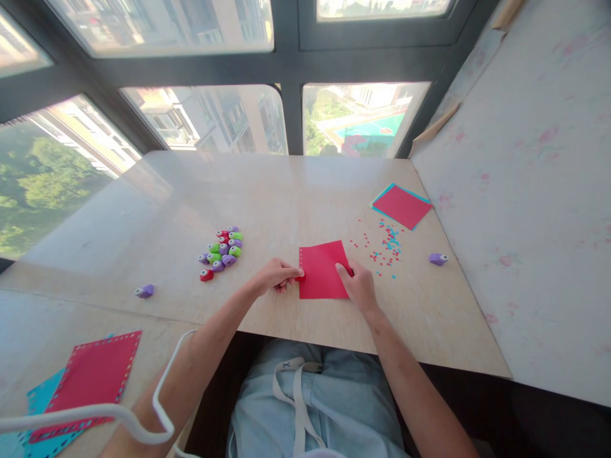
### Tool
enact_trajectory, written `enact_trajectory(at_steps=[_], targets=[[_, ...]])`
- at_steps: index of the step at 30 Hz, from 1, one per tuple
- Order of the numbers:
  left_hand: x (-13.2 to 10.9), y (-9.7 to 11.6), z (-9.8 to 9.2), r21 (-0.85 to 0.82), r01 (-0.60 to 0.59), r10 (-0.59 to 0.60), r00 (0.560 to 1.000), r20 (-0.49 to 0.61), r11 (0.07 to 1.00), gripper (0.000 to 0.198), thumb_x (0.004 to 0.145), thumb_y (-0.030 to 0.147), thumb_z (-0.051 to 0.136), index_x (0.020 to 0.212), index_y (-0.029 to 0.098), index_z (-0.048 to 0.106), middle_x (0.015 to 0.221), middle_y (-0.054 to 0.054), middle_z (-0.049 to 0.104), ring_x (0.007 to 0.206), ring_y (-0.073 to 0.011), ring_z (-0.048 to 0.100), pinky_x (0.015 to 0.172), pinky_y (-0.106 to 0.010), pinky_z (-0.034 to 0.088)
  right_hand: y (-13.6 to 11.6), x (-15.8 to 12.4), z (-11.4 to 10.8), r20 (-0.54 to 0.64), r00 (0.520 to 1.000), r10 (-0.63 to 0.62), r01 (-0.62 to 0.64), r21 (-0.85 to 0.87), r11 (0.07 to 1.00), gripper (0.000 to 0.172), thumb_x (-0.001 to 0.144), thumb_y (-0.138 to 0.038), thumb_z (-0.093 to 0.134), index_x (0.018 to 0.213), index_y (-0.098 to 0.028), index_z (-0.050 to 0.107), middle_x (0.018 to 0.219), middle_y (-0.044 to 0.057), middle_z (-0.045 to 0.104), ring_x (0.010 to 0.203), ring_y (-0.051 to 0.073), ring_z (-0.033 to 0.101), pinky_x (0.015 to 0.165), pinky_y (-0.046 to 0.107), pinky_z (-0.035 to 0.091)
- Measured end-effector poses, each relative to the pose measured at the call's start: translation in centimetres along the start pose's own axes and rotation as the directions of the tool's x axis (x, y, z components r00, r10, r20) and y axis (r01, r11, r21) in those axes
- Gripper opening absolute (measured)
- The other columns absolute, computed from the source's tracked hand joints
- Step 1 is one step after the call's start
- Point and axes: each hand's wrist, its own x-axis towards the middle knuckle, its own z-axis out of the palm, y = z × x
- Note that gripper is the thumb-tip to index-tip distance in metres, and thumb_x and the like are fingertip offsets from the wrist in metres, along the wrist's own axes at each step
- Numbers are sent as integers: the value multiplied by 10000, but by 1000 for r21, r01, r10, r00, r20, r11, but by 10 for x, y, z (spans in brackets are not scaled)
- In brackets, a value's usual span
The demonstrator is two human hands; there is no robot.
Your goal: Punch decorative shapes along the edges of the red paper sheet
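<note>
A red square paper (323,270) lies on the wooden table (267,191) in front of me, with a row of small punched holes along its left edge. My left hand (279,275) is closed at that left edge, gripping a small red punch that is mostly hidden in my fingers. My right hand (359,285) rests on the paper's right edge, fingers curled and pressing it down.
A cluster of small coloured punches (222,251) sits left of the paper. Single purple punches lie at the left (144,291) and right (438,259). Confetti dots (384,248) and a red-on-blue paper stack (401,205) are far right. Punched red and blue sheets (93,375) lie near left.
</note>
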Motion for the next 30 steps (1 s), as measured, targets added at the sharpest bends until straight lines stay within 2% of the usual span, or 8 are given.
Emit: enact_trajectory(at_steps=[7,12,16,21,26,30], targets=[[-3,-1,4,8,0,0,998,-56,1000,424,718,479,730,494,167,551,393,27,459,369,-103,493,386,-206,323,0,0,1,3,1000,3,-3,-2,1000,320,872,-446,456,668,-211,530,606,11,559,561,152,466,585,280,363],[-3,-2,7,-89,46,-52,996,-66,995,383,707,445,755,527,161,573,424,12,497,492,-166,623,448,-224,430,2,-1,1,6,1000,4,-4,1,1000,318,877,-442,459,678,-209,541,615,16,570,567,156,478,596,278,369],[-3,-3,9,-126,59,-68,995,-70,990,369,700,433,765,536,156,585,426,8,510,511,-179,642,466,-240,466,3,-1,2,4,1000,-11,11,-6,1000,309,879,-431,463,685,-207,549,632,20,572,576,158,483,603,281,363],[-2,-3,8,-145,59,-67,996,-56,988,372,693,430,772,528,155,584,407,17,490,534,-192,663,479,-244,488,2,-1,2,-14,1000,-3,2,-29,1000,317,867,-452,469,677,-209,542,603,18,563,557,159,472,582,288,347],[0,-3,4,-128,92,-93,996,-1,987,394,645,462,807,531,154,589,417,10,509,560,-201,677,495,-249,504,2,-1,1,3,1000,22,-22,18,1000,313,862,-463,468,706,-207,557,650,39,606,593,170,501,610,294,379],[-1,-7,1,-150,47,-47,999,1,988,425,625,507,817,537,154,596,424,0,527,545,-185,663,503,-247,507,3,-1,1,6,1000,21,-21,33,999,305,858,-457,473,699,-207,547,663,40,608,596,165,492,620,294,382]])
